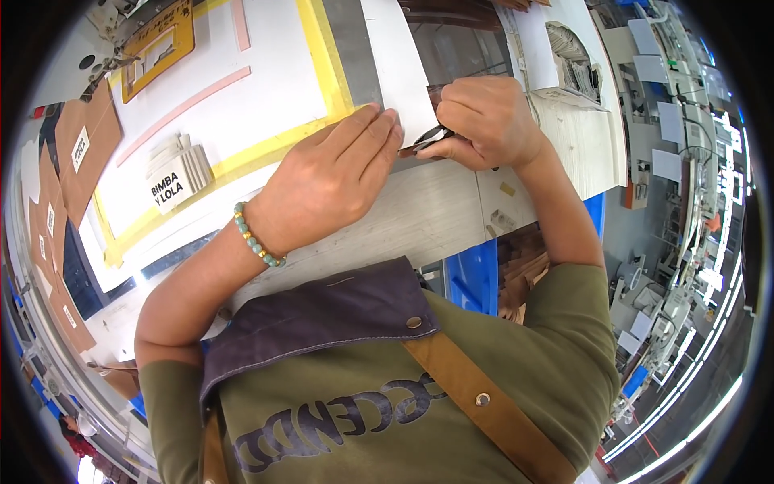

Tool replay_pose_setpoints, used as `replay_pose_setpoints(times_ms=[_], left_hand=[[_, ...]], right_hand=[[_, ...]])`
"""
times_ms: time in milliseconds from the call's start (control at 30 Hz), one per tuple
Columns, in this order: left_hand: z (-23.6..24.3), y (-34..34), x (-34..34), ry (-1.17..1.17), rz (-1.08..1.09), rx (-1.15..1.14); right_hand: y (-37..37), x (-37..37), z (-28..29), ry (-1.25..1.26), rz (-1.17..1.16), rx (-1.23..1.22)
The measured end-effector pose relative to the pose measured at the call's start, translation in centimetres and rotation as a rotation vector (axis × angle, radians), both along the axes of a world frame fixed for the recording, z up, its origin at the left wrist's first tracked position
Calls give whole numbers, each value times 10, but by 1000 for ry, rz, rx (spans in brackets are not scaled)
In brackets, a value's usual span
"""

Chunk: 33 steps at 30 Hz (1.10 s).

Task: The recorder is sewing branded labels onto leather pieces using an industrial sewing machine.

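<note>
My right hand (489, 121) is closed around small dark-handled snips (433, 137) with a bright metal part. The tip of the snips meets the lower end of a white strip (395, 60), where a narrow brown edge shows. My left hand (332, 173) lies flat with its fingers stretched out and together, the fingertips touching the left side of that strip. Beyond my right hand lies a dark brown glossy sheet (459, 60). A beaded bracelet (256, 239) circles my left wrist.
A white board (242, 89) edged with yellow tape bears pink strips (189, 113), a stack of white labels (179, 173) and a yellow template (159, 48). Brown pieces (90, 153) lie far left. An open box of cards (574, 68) stands right. A blue bin (473, 278) sits below the table edge.
</note>
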<state>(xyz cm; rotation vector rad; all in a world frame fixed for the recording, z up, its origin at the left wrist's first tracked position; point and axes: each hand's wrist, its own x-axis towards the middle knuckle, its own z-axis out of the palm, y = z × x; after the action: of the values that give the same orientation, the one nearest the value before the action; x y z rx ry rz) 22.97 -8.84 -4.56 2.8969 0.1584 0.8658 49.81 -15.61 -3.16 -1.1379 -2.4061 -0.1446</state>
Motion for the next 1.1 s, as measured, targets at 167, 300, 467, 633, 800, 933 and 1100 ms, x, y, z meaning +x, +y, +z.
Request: replay_pose_setpoints(times_ms=[167,300,467,633,800,933,1100], left_hand=[[1,0,-1,21,-13,2],[-1,0,-2,16,-14,21],[-1,1,-1,21,-30,42],[-3,0,0,1,-29,54],[-1,-1,-2,26,-21,37],[-3,-1,-3,21,-25,50],[-2,-1,-3,22,-24,41]], right_hand=[[-9,-4,-1,-30,-65,27],[-14,-7,0,-70,-100,55],[-17,-6,-1,-83,-107,68],[-16,-7,-1,-82,-105,82],[-18,-8,-3,-97,-111,117],[-22,-11,-1,-125,-135,129],[-27,-14,0,-143,-184,143]])
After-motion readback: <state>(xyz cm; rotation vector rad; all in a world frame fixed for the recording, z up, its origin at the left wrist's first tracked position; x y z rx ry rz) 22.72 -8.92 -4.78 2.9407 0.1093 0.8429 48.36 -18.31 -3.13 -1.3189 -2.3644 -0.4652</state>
